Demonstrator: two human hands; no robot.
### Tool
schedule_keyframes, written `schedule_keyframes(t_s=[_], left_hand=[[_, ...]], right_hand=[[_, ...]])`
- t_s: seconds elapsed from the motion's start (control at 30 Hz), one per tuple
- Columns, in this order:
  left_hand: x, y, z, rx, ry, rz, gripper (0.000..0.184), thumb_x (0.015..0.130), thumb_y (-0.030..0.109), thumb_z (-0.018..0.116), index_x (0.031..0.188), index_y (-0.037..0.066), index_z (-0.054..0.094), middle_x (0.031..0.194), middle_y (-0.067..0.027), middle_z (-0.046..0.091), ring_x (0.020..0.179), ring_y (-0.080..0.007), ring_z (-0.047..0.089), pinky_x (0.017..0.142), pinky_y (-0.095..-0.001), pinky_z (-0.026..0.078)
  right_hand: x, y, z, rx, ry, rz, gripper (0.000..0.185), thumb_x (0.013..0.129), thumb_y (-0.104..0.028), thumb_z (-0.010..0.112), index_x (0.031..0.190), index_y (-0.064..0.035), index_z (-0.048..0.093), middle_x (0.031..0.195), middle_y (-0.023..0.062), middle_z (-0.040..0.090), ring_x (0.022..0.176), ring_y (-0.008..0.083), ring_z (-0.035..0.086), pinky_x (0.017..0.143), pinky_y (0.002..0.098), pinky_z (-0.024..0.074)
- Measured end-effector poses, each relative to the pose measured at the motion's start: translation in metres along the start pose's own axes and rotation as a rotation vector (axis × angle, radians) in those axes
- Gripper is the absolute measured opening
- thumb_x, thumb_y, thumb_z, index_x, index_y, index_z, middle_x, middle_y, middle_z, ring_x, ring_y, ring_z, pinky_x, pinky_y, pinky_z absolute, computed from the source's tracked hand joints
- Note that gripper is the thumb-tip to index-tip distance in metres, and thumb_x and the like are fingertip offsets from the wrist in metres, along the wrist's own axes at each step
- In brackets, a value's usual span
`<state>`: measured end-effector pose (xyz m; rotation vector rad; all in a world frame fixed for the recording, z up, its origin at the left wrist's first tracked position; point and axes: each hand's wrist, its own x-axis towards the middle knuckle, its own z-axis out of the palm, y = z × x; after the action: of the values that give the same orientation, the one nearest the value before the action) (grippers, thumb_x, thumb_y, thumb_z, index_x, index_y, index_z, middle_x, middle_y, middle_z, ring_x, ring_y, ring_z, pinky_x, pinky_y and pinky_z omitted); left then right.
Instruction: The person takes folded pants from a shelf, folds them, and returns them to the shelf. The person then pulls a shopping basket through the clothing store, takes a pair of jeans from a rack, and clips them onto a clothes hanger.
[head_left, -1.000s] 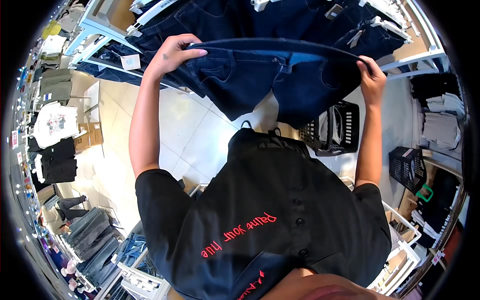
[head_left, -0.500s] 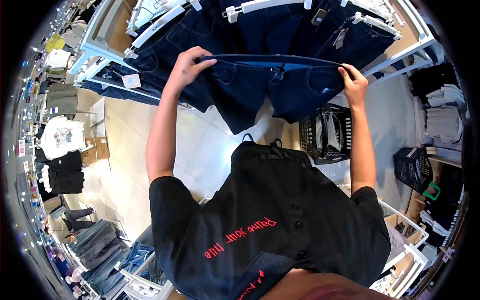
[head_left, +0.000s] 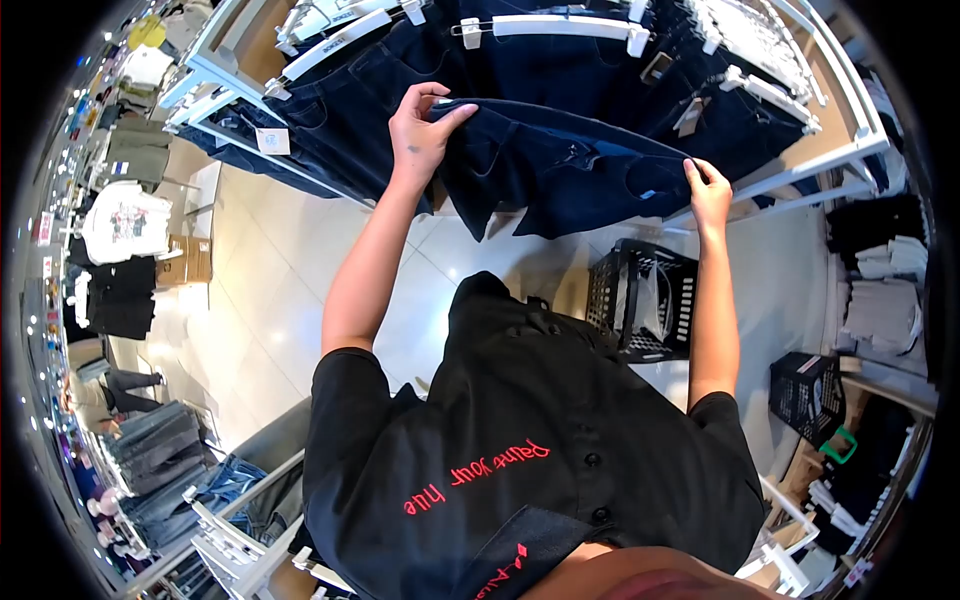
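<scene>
Dark blue denim shorts hang stretched out in front of me, waistband up and legs down. At one end of the waistband, my left hand is closed on the fabric with thumb and fingers. My right hand pinches the other end, lower than the left, so the waistband slopes down to the right. Just behind the shorts hang more dark jeans on white clip hangers.
A white metal rack frames the hanging jeans. Below my right forearm, a black basket stands on the tiled floor; another black basket with a green handle is farther right. Folded jeans and a person are at left.
My left hand has moved right and slightly up, and my right hand has dropped a little. The shorts' waistband now tilts and spans a shorter width.
</scene>
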<state>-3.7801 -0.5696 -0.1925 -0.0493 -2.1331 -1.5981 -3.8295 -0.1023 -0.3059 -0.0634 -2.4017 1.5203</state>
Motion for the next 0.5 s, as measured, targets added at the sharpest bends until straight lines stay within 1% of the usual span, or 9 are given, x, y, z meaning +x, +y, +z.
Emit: schedule_keyframes(t_s=[0.1,0.13,0.2,0.23,0.3,0.37,0.4,0.43,0.5], left_hand=[[0.003,0.007,0.004,-0.014,0.053,0.025,0.030,0.086,0.011,0.091,0.106,0.002,0.071,0.091,-0.0038,0.072,0.084,-0.0094,0.067,0.078,-0.0224,0.056],[0.005,0.015,0.004,-0.038,0.023,-0.017,0.028,0.086,0.011,0.090,0.105,0.002,0.072,0.092,-0.0031,0.072,0.085,-0.0097,0.067,0.079,-0.0226,0.056],[0.012,0.015,0.005,-0.016,-0.047,0.004,0.023,0.087,0.013,0.089,0.101,0.002,0.075,0.089,-0.0030,0.074,0.083,-0.0094,0.069,0.077,-0.0227,0.056],[0.017,0.010,0.003,0.022,-0.094,0.033,0.022,0.087,0.014,0.089,0.100,0.002,0.076,0.088,-0.0033,0.075,0.081,-0.0094,0.070,0.076,-0.0229,0.056],[0.027,0.010,0.000,0.137,-0.170,0.126,0.022,0.086,0.017,0.089,0.100,0.003,0.078,0.088,-0.0075,0.077,0.079,-0.0134,0.073,0.075,-0.0251,0.057],[0.040,-0.003,-0.001,0.135,-0.226,0.231,0.023,0.087,0.016,0.088,0.102,0.002,0.078,0.091,-0.0094,0.078,0.082,-0.0179,0.075,0.077,-0.0277,0.058],[0.045,-0.006,-0.002,0.150,-0.255,0.252,0.022,0.088,0.017,0.086,0.103,0.002,0.078,0.095,-0.0109,0.079,0.085,-0.0233,0.076,0.078,-0.0305,0.059],[0.051,-0.008,-0.003,0.142,-0.260,0.249,0.022,0.088,0.017,0.086,0.103,0.002,0.078,0.095,-0.0109,0.079,0.085,-0.0233,0.076,0.078,-0.0305,0.059],[0.062,-0.013,-0.006,0.172,-0.347,0.227,0.021,0.090,0.017,0.084,0.104,0.003,0.078,0.095,-0.0121,0.078,0.086,-0.0267,0.076,0.077,-0.0319,0.059]], right_hand=[[0.024,0.005,0.010,-0.100,-0.061,0.014,0.034,0.097,-0.030,0.080,0.114,-0.0006,0.079,0.098,0.0095,0.081,0.091,0.0134,0.073,0.086,0.0283,0.0560],[0.033,0.001,0.019,-0.100,-0.071,0.008,0.034,0.097,-0.030,0.080,0.114,-0.0006,0.079,0.098,0.0095,0.081,0.091,0.0134,0.073,0.086,0.0283,0.0560],[0.049,-0.010,0.034,-0.073,-0.273,0.011,0.037,0.099,-0.029,0.078,0.123,-0.0014,0.076,0.109,0.0129,0.080,0.099,0.0165,0.074,0.090,0.0295,0.0562],[0.048,-0.044,0.045,-0.110,-0.315,0.031,0.036,0.100,-0.026,0.076,0.127,-0.0032,0.074,0.114,0.0142,0.079,0.104,0.0190,0.074,0.093,0.0309,0.0563],[0.044,-0.116,0.071,-0.089,-0.343,-0.193,0.029,0.100,-0.019,0.074,0.125,-0.0034,0.075,0.114,0.0133,0.078,0.104,0.0204,0.075,0.093,0.0321,0.0567],[0.045,-0.188,0.099,0.085,-0.477,-0.337,0.028,0.098,-0.011,0.073,0.125,-0.0032,0.074,0.118,0.0138,0.076,0.105,0.0255,0.075,0.093,0.0343,0.0576],[0.051,-0.218,0.112,0.000,-0.459,-0.569,0.031,0.097,-0.010,0.074,0.128,-0.0041,0.073,0.121,0.0143,0.075,0.107,0.0285,0.073,0.095,0.0361,0.0572],[0.057,-0.240,0.127,-0.087,-0.437,-0.797,0.035,0.096,-0.009,0.074,0.130,-0.0050,0.071,0.124,0.0148,0.073,0.110,0.0316,0.072,0.097,0.0379,0.0569],[0.076,-0.263,0.166,-0.176,-0.410,-0.998,0.046,0.093,-0.013,0.078,0.137,-0.0070,0.067,0.129,0.0155,0.070,0.118,0.0350,0.067,0.102,0.0413,0.0543]])
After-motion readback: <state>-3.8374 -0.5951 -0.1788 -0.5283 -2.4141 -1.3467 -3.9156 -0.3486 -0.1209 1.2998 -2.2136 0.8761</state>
